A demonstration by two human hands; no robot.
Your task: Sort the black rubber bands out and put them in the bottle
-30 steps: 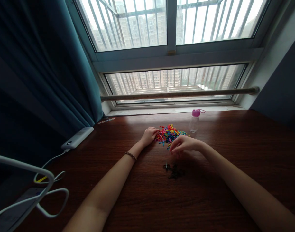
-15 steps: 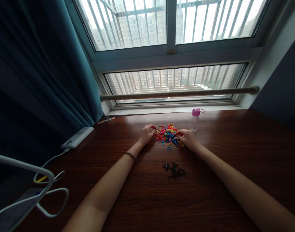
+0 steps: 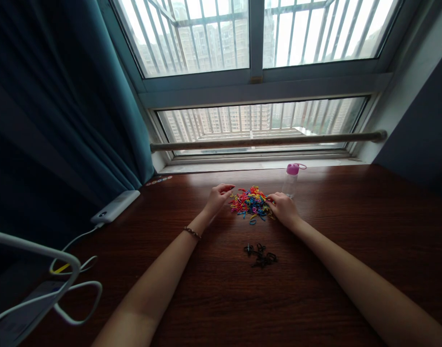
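Observation:
On the brown table, a heap of small coloured elastic hair ties [image 3: 252,202] lies between my two hands. My left hand [image 3: 216,198] is at the heap's left edge, slightly raised, thumb and forefinger pinched near a tiny dark piece that is too small to name. At the right edge of the heap, my right hand [image 3: 283,207] has its fingers bent together and touching the ties; what they pinch is hidden. Closer to me is a smaller, separate pile of black hair ties [image 3: 260,255]. One blue tie lies just in front of the coloured heap.
A clear bottle with a pink lid [image 3: 292,169] stands right behind my right hand. To the left are a white power bank-like device [image 3: 115,208] with a cable, a white curved tube [image 3: 43,249] and a blue curtain [image 3: 127,120]. A barred window is behind the table.
My left hand has drawn back slightly to the left and lifted off the heap, a dark speck now showing at its fingertips. My right hand has shifted slightly at the heap's right edge.

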